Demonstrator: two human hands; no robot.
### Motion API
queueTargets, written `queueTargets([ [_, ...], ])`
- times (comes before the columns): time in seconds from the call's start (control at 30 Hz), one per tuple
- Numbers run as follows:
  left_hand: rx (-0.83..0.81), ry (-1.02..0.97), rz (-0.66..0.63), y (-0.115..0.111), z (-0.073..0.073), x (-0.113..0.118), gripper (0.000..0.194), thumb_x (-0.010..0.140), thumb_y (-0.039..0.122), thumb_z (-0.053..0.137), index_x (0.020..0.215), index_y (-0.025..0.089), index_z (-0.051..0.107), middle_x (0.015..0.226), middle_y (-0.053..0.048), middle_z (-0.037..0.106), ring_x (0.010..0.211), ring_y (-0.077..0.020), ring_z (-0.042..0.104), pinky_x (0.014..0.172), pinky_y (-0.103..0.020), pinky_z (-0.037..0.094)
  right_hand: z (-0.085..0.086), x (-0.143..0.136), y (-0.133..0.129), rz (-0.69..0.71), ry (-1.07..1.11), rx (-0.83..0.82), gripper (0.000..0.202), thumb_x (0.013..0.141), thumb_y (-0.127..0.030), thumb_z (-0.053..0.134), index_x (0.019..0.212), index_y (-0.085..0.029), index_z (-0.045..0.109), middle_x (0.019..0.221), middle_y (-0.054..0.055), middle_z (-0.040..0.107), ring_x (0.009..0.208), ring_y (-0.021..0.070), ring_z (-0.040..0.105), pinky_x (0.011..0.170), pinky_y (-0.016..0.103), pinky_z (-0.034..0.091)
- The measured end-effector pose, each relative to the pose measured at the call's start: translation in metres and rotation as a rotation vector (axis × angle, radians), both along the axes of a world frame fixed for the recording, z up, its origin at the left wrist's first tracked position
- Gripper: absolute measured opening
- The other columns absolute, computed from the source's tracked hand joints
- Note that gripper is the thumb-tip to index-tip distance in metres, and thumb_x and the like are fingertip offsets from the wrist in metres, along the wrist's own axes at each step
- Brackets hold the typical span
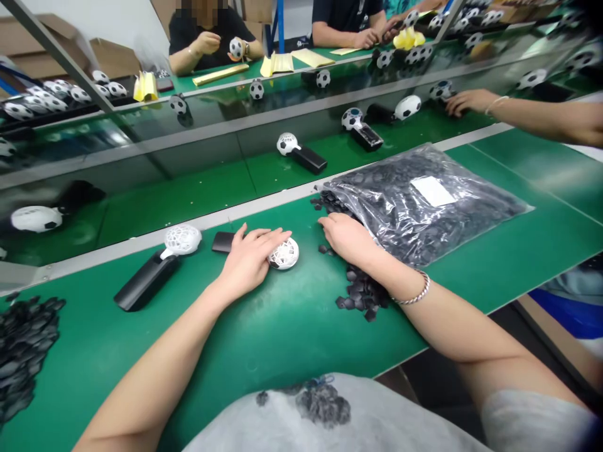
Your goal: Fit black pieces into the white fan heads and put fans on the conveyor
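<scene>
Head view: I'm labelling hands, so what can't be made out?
In the head view:
Right hand: whether its grip holds anything, hidden by its own fingers.
Left hand: covers the join of the ball and black handle beneath.
Leftmost black pile: part cut off by the picture's left edge.

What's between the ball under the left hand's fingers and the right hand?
Just bare green tabletop between that ball and the right hand, in the head view.
</scene>
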State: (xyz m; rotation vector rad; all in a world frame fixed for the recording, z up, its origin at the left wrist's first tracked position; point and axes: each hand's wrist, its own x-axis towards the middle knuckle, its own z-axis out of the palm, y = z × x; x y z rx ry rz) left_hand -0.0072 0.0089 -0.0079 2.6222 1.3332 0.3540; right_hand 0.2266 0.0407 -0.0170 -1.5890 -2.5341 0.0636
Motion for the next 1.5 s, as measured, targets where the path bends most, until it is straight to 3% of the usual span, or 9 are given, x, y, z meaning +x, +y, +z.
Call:
queueTargets([
  [0.17, -0.043, -0.012, 0.045, 0.003, 0.002, 0.001, 0.060, 0.071, 0.005, 0.038, 0.129, 0.020, 0.043, 0.127, -0.004, 0.054, 0.120, -0.0221, 0.043, 0.107, -0.053, 0.017, 0.006, -0.005, -0.015, 0.155, 0.640, -0.214, 0.008, 0.084, -0.019, 0.056, 0.087, -0.018, 0.064, 0.084, 0.002, 0.066, 0.077, 0.0147, 0.060, 0.072, 0.026, 0.046],
  [0.3, -0.073, -0.032, -0.004, 0.002, 0.007, 0.000, 0.060, 0.070, 0.014, 0.047, 0.129, 0.022, 0.042, 0.130, -0.003, 0.052, 0.122, -0.0240, 0.041, 0.108, -0.052, 0.014, 0.005, -0.017, -0.027, 0.334, 0.839, -0.303, 0.004, 0.079, -0.020, 0.063, 0.080, -0.018, 0.066, 0.081, 0.002, 0.063, 0.080, 0.0145, 0.058, 0.075, 0.027, 0.045],
  [0.4, -0.100, -0.055, -0.013, 0.000, 0.009, 0.000, 0.066, 0.068, 0.037, 0.060, 0.129, 0.021, 0.042, 0.129, -0.005, 0.052, 0.123, -0.0290, 0.038, 0.108, -0.054, 0.011, 0.001, -0.023, -0.027, 0.335, 0.902, -0.357, 0.002, 0.077, -0.020, 0.065, 0.077, -0.018, 0.066, 0.077, 0.002, 0.062, 0.077, 0.0146, 0.057, 0.074, 0.029, 0.045],
  [0.53, -0.090, -0.092, 0.037, 0.000, 0.007, 0.004, 0.069, 0.068, 0.060, 0.058, 0.124, 0.021, 0.048, 0.122, -0.006, 0.057, 0.119, -0.0296, 0.043, 0.107, -0.054, 0.012, -0.005, -0.027, -0.026, 0.277, 0.963, -0.390, 0.008, 0.075, -0.022, 0.067, 0.072, -0.017, 0.063, 0.074, 0.001, 0.057, 0.069, 0.0129, 0.053, 0.064, 0.026, 0.044],
  [0.83, -0.044, -0.088, 0.082, -0.001, 0.005, 0.010, 0.059, 0.070, 0.050, 0.059, 0.120, 0.020, 0.051, 0.112, -0.005, 0.062, 0.106, -0.0254, 0.052, 0.106, -0.050, 0.019, -0.006, -0.030, -0.026, 0.210, 0.957, -0.427, 0.011, 0.076, -0.023, 0.064, 0.072, -0.017, 0.056, 0.072, -0.001, 0.050, 0.062, 0.0104, 0.047, 0.059, 0.024, 0.042],
  [1.13, -0.012, -0.080, 0.084, -0.001, 0.002, 0.011, 0.057, 0.072, 0.048, 0.058, 0.119, 0.016, 0.051, 0.109, -0.007, 0.062, 0.102, -0.0250, 0.051, 0.096, -0.043, 0.030, -0.011, -0.032, -0.028, 0.176, 0.957, -0.433, 0.012, 0.078, -0.022, 0.061, 0.073, -0.018, 0.051, 0.070, -0.003, 0.049, 0.061, 0.0099, 0.045, 0.059, 0.023, 0.039],
  [1.33, -0.008, -0.068, 0.024, 0.002, 0.002, 0.009, 0.061, 0.072, 0.053, 0.057, 0.120, 0.016, 0.050, 0.112, -0.008, 0.061, 0.102, -0.0254, 0.051, 0.096, -0.042, 0.030, -0.011, -0.034, -0.027, 0.148, 0.987, -0.535, 0.017, 0.076, -0.026, 0.062, 0.072, -0.018, 0.048, 0.066, -0.004, 0.049, 0.060, 0.0101, 0.045, 0.058, 0.023, 0.038],
  [1.5, -0.022, -0.082, 0.058, 0.002, 0.002, 0.010, 0.061, 0.071, 0.058, 0.055, 0.117, 0.017, 0.053, 0.109, -0.007, 0.063, 0.101, -0.0256, 0.053, 0.098, -0.043, 0.030, -0.012, -0.032, -0.024, 0.129, 1.013, -0.562, 0.018, 0.075, -0.028, 0.063, 0.074, -0.019, 0.047, 0.067, -0.004, 0.051, 0.061, 0.0106, 0.047, 0.059, 0.024, 0.040],
])
